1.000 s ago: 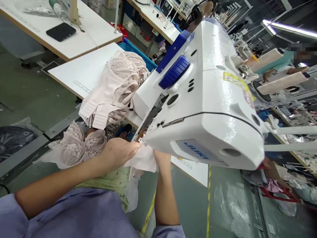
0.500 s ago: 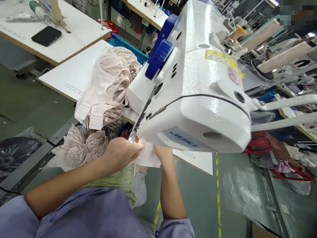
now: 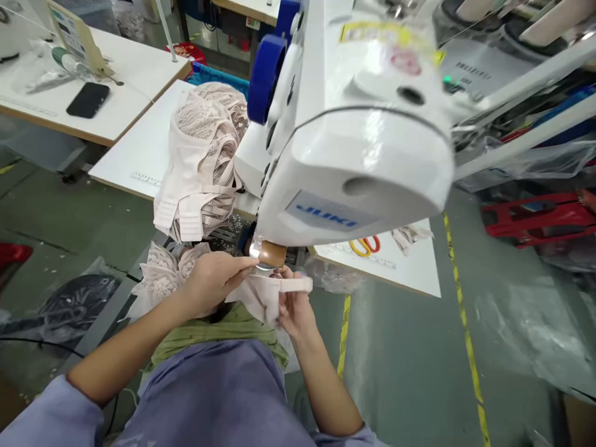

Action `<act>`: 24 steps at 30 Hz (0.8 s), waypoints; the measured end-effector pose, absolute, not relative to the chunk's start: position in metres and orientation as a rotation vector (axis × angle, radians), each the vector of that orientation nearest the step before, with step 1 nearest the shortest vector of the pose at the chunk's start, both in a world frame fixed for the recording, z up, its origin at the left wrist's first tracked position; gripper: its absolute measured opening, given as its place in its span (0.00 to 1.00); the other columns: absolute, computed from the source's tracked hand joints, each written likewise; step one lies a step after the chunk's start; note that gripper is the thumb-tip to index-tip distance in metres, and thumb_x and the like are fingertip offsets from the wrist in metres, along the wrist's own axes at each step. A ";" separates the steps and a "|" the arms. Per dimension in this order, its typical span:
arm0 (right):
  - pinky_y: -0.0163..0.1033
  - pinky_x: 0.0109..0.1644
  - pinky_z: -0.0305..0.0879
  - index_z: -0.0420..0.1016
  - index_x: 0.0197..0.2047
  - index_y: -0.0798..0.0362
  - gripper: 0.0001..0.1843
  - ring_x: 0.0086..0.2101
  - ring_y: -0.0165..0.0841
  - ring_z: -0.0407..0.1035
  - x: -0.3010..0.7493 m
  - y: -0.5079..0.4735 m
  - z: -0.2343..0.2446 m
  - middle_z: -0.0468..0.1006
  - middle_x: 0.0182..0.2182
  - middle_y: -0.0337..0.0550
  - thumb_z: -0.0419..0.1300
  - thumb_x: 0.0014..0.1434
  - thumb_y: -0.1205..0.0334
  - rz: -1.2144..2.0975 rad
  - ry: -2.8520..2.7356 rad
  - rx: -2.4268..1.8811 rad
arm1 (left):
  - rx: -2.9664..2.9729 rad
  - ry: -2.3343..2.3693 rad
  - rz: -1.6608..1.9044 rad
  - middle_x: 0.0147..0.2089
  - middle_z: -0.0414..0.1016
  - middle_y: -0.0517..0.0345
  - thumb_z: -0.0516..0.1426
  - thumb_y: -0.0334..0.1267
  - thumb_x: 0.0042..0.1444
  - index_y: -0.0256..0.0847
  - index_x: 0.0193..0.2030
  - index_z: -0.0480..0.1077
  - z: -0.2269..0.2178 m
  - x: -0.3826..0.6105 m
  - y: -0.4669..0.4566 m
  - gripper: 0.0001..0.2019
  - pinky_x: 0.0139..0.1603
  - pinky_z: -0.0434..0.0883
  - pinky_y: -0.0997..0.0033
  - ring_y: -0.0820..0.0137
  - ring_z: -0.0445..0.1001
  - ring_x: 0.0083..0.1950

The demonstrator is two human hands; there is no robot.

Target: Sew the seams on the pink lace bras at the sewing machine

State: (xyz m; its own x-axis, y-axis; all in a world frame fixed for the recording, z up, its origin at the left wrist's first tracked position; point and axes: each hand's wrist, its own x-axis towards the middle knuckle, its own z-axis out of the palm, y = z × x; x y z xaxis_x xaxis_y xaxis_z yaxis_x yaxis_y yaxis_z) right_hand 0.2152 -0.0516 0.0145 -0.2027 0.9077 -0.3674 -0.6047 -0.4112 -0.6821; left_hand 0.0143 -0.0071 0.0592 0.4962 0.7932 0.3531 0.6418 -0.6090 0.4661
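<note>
Pale garment [image 3: 256, 297], two-handed grasp
Left hand [image 3: 212, 280] pinches its edge, right hand [image 3: 297, 313] its band [image 3: 295, 285]; likely light, limp; best gripped flat along the edges.

The floor [image 3: 395, 347] around us is grey-green, flecked with pale scraps to the left and marked on the right with yellow tape [image 3: 458, 292]. Light leaves a faint sheen there. A white worktop [image 3: 133, 146] stands just beside a second worktop [image 3: 128, 59], a grey tub [image 3: 41, 146] under it. Farther back I spot another wood-edged table [image 3: 254, 6]; off right, a red frame [image 3: 572, 214].
</note>
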 end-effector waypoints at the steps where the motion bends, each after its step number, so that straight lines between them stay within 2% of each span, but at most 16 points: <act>1: 0.31 0.21 0.61 0.73 0.42 0.44 0.18 0.19 0.26 0.61 0.213 -0.061 0.013 0.72 0.27 0.33 0.66 0.56 0.43 1.813 -0.491 -0.863 | 2.472 1.214 0.799 0.25 0.78 0.61 0.49 0.38 0.71 0.39 0.50 0.77 0.058 0.009 -0.011 0.15 0.31 0.65 0.75 0.73 0.74 0.26; 3: 0.30 0.23 0.63 0.73 0.40 0.45 0.17 0.21 0.24 0.62 0.208 -0.075 0.009 0.71 0.30 0.34 0.72 0.51 0.52 1.738 -0.603 -0.828 | 2.476 1.250 0.825 0.24 0.76 0.61 0.50 0.38 0.71 0.39 0.49 0.77 0.056 -0.004 -0.021 0.14 0.30 0.64 0.75 0.73 0.73 0.25; 6: 0.33 0.32 0.71 0.74 0.43 0.46 0.15 0.32 0.29 0.70 0.199 -0.088 0.004 0.71 0.39 0.40 0.70 0.53 0.60 1.558 -0.901 -0.866 | 2.510 1.358 0.805 0.24 0.76 0.60 0.50 0.38 0.71 0.40 0.49 0.77 0.050 -0.022 -0.038 0.14 0.31 0.65 0.74 0.72 0.74 0.26; 10: 0.42 0.45 0.77 0.72 0.51 0.45 0.18 0.46 0.38 0.75 0.189 -0.098 0.002 0.70 0.50 0.47 0.67 0.58 0.60 1.581 -1.234 -0.783 | 2.551 1.619 0.708 0.27 0.78 0.56 0.49 0.38 0.70 0.40 0.49 0.78 0.033 -0.044 -0.056 0.15 0.35 0.69 0.70 0.68 0.76 0.30; 12: 0.46 0.49 0.77 0.74 0.49 0.46 0.14 0.47 0.40 0.76 0.182 -0.103 0.002 0.70 0.52 0.49 0.65 0.60 0.59 1.600 -1.351 -0.819 | 2.508 1.741 0.671 0.27 0.78 0.55 0.49 0.39 0.70 0.40 0.48 0.78 0.023 -0.054 -0.063 0.16 0.37 0.71 0.68 0.67 0.77 0.31; 14: 0.47 0.52 0.76 0.77 0.43 0.48 0.06 0.47 0.39 0.77 0.175 -0.108 0.002 0.74 0.49 0.48 0.63 0.63 0.61 1.463 -1.459 -0.939 | 2.406 1.836 0.620 0.30 0.80 0.54 0.48 0.40 0.70 0.40 0.49 0.78 0.018 -0.063 -0.070 0.17 0.40 0.72 0.66 0.66 0.78 0.34; 16: 0.47 0.54 0.74 0.79 0.40 0.48 0.06 0.46 0.37 0.77 0.167 -0.112 0.002 0.77 0.44 0.46 0.61 0.64 0.65 1.249 -1.562 -1.002 | 2.281 1.835 0.608 0.40 0.83 0.51 0.47 0.39 0.70 0.39 0.54 0.75 0.018 -0.069 -0.080 0.17 0.45 0.74 0.65 0.65 0.80 0.41; 17: 0.46 0.54 0.74 0.80 0.40 0.47 0.07 0.46 0.36 0.76 0.163 -0.115 0.002 0.79 0.43 0.45 0.61 0.64 0.68 1.162 -1.610 -0.998 | 2.241 1.772 0.618 0.48 0.82 0.47 0.47 0.39 0.70 0.37 0.60 0.71 0.020 -0.071 -0.086 0.18 0.50 0.74 0.63 0.63 0.80 0.48; 19: 0.44 0.53 0.75 0.80 0.43 0.45 0.11 0.46 0.35 0.76 0.157 -0.119 0.002 0.80 0.43 0.43 0.63 0.62 0.71 1.066 -1.683 -0.941 | 2.228 1.549 0.632 0.65 0.70 0.39 0.50 0.40 0.68 0.34 0.70 0.58 0.023 -0.071 -0.098 0.26 0.61 0.71 0.58 0.59 0.71 0.64; 20: 0.44 0.53 0.75 0.81 0.44 0.44 0.13 0.46 0.35 0.77 0.155 -0.121 0.002 0.81 0.43 0.43 0.63 0.61 0.72 1.044 -1.709 -0.909 | 2.241 1.426 0.629 0.70 0.64 0.37 0.53 0.42 0.66 0.33 0.73 0.53 0.023 -0.070 -0.104 0.31 0.65 0.68 0.55 0.56 0.65 0.69; 21: 0.44 0.52 0.76 0.81 0.44 0.44 0.14 0.45 0.35 0.77 0.153 -0.123 0.003 0.81 0.43 0.42 0.63 0.60 0.72 1.029 -1.731 -0.883 | 2.246 1.330 0.624 0.71 0.61 0.36 0.56 0.43 0.64 0.32 0.73 0.51 0.022 -0.067 -0.110 0.35 0.67 0.66 0.53 0.55 0.62 0.71; 22: 0.44 0.52 0.76 0.81 0.45 0.44 0.14 0.45 0.36 0.77 0.152 -0.125 0.003 0.81 0.43 0.43 0.63 0.60 0.73 1.018 -1.755 -0.857 | 2.238 1.264 0.620 0.69 0.64 0.36 0.58 0.44 0.63 0.33 0.72 0.54 0.019 -0.065 -0.113 0.34 0.66 0.66 0.53 0.55 0.64 0.69; 24: 0.44 0.51 0.78 0.81 0.45 0.44 0.15 0.44 0.36 0.78 0.152 -0.128 0.004 0.82 0.43 0.43 0.63 0.59 0.73 0.995 -1.810 -0.799 | 2.190 1.218 0.658 0.56 0.78 0.43 0.56 0.42 0.64 0.36 0.62 0.68 0.012 -0.060 -0.117 0.22 0.58 0.71 0.58 0.60 0.75 0.56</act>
State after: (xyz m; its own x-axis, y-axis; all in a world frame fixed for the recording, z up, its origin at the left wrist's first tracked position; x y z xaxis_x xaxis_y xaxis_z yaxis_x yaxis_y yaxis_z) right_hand 0.1518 -0.1278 0.0036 -0.3924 0.8311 0.3941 0.1125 0.4686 -0.8762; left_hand -0.0596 -0.1169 0.0115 0.4712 0.8689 0.1513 0.6031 -0.4426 0.6636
